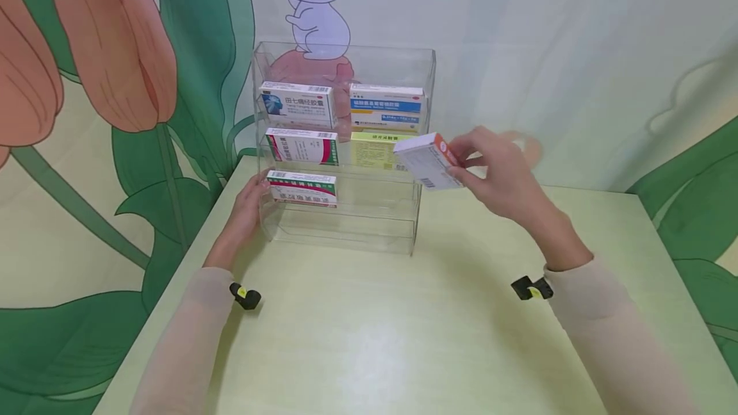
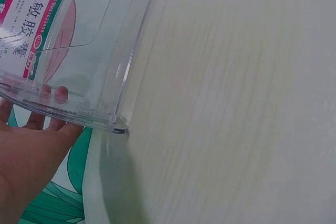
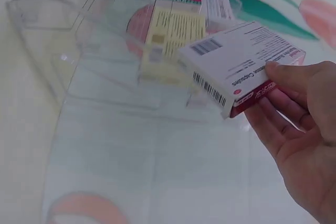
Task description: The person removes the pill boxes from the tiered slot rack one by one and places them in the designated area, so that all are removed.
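Note:
My right hand (image 1: 500,175) pinches a white medicine box (image 1: 426,164) with an orange-red edge. Thumb and fingers hold one side of that box, which is tilted in the air by the rack's right edge. In the right wrist view the thumb (image 3: 286,74) lies on its printed face, with barcodes showing. At the left, my left hand (image 1: 246,207) touches the side of a clear tiered rack (image 1: 346,229). In the left wrist view, two fingertips (image 2: 61,94) show through the rack's plastic; the thumb is not seen.
On the rack's left side sit a white-blue box (image 1: 296,105), a white-pink box (image 1: 302,148) and a green-edged box (image 1: 302,189). A blue-white box (image 1: 386,107) and a yellow-green box (image 1: 371,149) stand at the right. The pale table (image 1: 357,338) meets a printed curtain (image 1: 519,50).

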`<act>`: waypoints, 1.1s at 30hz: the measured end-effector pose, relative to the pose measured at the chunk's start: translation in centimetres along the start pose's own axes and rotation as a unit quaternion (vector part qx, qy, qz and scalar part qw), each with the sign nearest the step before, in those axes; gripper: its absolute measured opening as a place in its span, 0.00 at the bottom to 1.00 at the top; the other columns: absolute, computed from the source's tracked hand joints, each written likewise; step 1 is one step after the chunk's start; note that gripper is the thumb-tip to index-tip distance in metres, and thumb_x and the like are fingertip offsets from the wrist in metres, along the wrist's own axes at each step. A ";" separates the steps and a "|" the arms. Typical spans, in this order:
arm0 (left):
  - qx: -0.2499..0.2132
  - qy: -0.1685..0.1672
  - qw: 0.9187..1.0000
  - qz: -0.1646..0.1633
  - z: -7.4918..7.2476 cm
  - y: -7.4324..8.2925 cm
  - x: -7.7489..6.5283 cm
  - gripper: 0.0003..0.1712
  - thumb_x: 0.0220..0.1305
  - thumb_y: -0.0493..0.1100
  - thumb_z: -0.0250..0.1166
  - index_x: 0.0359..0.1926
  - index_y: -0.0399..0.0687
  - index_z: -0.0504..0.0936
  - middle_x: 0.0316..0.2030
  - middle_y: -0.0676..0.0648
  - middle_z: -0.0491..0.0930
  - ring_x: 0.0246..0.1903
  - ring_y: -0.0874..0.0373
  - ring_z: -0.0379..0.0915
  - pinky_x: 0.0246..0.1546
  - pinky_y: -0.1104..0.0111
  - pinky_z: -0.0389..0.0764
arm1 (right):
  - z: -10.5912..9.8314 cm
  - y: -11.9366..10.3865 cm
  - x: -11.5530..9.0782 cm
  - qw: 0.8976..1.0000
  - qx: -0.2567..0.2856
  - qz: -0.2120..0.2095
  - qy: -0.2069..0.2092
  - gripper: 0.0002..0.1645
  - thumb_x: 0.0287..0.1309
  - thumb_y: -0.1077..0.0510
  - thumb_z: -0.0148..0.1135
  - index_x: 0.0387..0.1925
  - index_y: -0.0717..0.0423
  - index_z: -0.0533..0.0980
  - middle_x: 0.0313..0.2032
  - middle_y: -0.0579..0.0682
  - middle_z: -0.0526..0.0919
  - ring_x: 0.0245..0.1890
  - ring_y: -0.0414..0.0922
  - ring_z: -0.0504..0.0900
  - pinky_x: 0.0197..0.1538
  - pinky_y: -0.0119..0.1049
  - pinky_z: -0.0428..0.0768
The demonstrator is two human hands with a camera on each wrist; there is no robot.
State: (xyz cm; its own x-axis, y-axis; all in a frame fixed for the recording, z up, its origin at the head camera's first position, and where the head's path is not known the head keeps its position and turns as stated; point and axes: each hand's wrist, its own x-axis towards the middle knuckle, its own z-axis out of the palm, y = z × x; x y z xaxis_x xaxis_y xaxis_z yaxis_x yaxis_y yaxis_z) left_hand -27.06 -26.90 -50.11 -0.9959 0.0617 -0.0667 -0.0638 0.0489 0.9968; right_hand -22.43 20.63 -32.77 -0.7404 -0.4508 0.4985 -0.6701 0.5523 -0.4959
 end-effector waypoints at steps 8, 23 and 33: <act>0.002 -0.002 1.000 0.000 0.2 0.2 -0.2 0.35 0.83 0.64 0.46 0.84 0.65 0.55 0.78 0.46 0.61 0.78 0.43 0.54 0.78 0.47 0.56 | -1.5 4.0 -4.0 0.988 0.057 0.133 0.060 0.22 0.66 0.68 0.71 0.58 0.57 0.77 0.53 0.50 0.81 0.48 0.43 0.82 0.49 0.23 0.83; -0.005 -0.005 1.000 0.017 -0.3 0.0 -0.3 0.36 0.84 0.63 0.46 0.85 0.61 0.54 0.78 0.43 0.60 0.78 0.40 0.53 0.78 0.44 0.56 | 6.3 13.5 -8.0 0.904 0.269 0.317 0.102 0.21 0.70 0.64 0.68 0.57 0.73 0.74 0.46 0.57 0.81 0.44 0.42 0.85 0.52 0.36 0.87; -0.011 -0.011 1.000 0.016 -0.2 -0.3 -0.1 0.35 0.84 0.61 0.45 0.85 0.61 0.54 0.78 0.42 0.61 0.77 0.41 0.54 0.78 0.44 0.55 | 9.8 15.8 -9.0 0.870 0.251 0.419 0.075 0.27 0.73 0.60 0.66 0.64 0.74 0.74 0.51 0.64 0.81 0.41 0.41 0.85 0.51 0.35 0.87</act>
State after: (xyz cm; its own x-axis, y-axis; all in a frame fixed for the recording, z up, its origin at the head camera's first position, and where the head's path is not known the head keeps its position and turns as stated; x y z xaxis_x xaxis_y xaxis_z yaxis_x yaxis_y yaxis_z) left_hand -26.98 -27.09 -50.38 -0.9957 0.0853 -0.0353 -0.0334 0.0238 0.9992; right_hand -26.90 26.54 -52.06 -0.9898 0.0782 -0.1187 0.1347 0.2501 -0.9588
